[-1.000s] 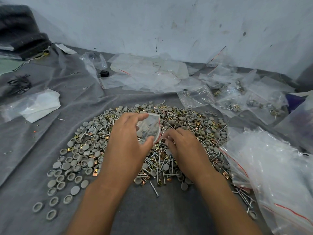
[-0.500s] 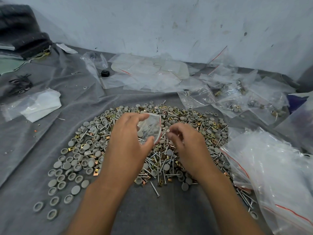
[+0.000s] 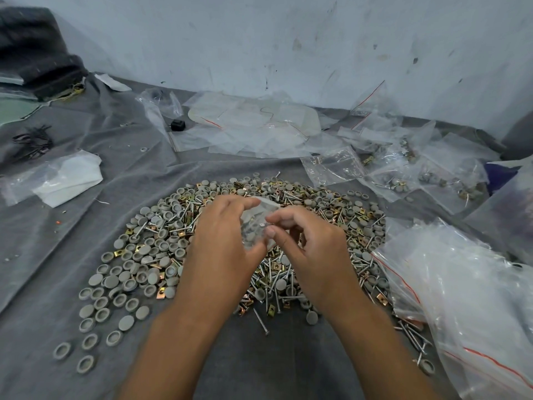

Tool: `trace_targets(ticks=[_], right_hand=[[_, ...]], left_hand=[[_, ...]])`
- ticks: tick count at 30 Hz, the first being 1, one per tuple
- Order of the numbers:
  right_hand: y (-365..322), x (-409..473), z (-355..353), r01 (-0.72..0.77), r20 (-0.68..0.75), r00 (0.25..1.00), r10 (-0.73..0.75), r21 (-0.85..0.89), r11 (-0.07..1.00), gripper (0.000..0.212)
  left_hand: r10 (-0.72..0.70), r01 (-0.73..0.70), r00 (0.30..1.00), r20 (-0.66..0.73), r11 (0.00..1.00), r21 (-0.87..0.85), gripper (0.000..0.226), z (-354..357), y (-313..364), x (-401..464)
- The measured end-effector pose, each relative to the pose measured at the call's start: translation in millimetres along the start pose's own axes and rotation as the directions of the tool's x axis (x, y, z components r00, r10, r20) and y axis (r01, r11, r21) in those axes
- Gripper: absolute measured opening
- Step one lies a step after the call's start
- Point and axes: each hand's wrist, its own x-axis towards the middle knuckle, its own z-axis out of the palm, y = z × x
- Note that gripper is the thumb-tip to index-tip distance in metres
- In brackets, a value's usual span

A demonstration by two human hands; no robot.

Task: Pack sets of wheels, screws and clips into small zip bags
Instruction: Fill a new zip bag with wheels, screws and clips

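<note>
Here two hands meet over one heap of hardware spread on a wrinkled grey cloth [image 3: 274, 365]. The left hand [image 3: 222, 241] curls its fingers and thumb round a small clear zip bag [image 3: 256, 223], holding it above the middle of the heap; grey round shapes show dimly through its thin plastic. The right hand [image 3: 311, 243] has its fingers bent, thumb and forefinger pinched together at the bag's right edge; whether they hold a part I cannot tell.

The heap mixes three kinds of parts, each far too many to count: flat grey plastic wheels [image 3: 127, 269], round and shallowly cupped, thickest on the left; slim silvery screws [image 3: 261, 321] with small flat heads; and little square brass-coloured clips [image 3: 160, 293].

To the right lies a bulging stack of empty clear zip bags [image 3: 467, 307] with red seal lines. Further back on the right, several filled bags [image 3: 438, 180] hold wheels, screws and clips, their number unclear. More flat plastic sheets [image 3: 253, 131] lie by the white wall [image 3: 288, 39].
</note>
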Motion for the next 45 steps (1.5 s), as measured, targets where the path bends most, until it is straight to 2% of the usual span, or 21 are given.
trace_targets(ticks=[6,9,11,13,15,18,23,29,32,36,37,45], right_hand=[[-2,2,-5,0.075,-0.086,0.994,-0.072,0.028,0.997,0.012],[8,4,-15,-0.003,-0.109,0.994,0.004,0.012,1.0,0.005],[20,4,-20,-0.146,-0.005,0.989,0.146,-0.111,0.983,0.01],[31,2,-20,-0.218,0.159,0.947,0.279,-0.32,0.922,0.016],[35,0,-14,-0.184,0.283,0.895,0.344,-0.467,0.865,0.024],[35,1,-7,-0.081,0.316,0.901,0.299,-0.553,0.829,0.027],[33,1,-4,-0.047,0.29,0.923,0.254,-0.569,0.821,0.01],[29,0,2,0.019,0.349,0.91,0.223,-0.573,0.819,0.006],[29,0,4,-0.055,0.316,0.915,0.251,-0.519,0.853,0.015],[31,3,5,-0.268,0.176,0.926,0.335,-0.323,0.908,0.002],[31,4,5,-0.296,0.153,0.925,0.348,-0.287,0.911,0.005],[32,3,7,-0.309,0.128,0.922,0.366,-0.327,0.893,0.01]], left_hand=[[-0.007,0.007,1.0,0.0,1.0,0.019,0.051,0,0,0],[-0.023,0.022,1.0,0.006,0.999,0.045,0.056,-1,-2,1],[-0.031,0.03,0.999,0.008,0.998,0.047,0.057,-2,-2,1],[-0.033,0.033,0.999,0.008,0.998,0.058,0.057,-2,-2,1],[-0.032,0.031,0.999,0.003,0.998,0.053,0.056,-3,-1,2],[-0.032,0.031,1.0,0.001,0.999,0.042,0.056,-3,-1,2],[-0.035,0.035,0.999,0.006,0.999,0.035,0.057,-3,-2,2],[-0.042,0.042,0.999,0.001,0.999,0.025,0.057,-4,-1,2],[-0.043,0.043,0.999,0.003,0.999,0.026,0.057,-4,-1,2],[-0.044,0.044,0.999,-0.002,0.999,0.029,0.056,-6,-2,3],[-0.042,0.042,0.999,-0.001,0.999,0.029,0.055,-6,-2,3],[-0.047,0.047,0.999,-0.001,0.999,0.026,0.055,-8,-1,2]])
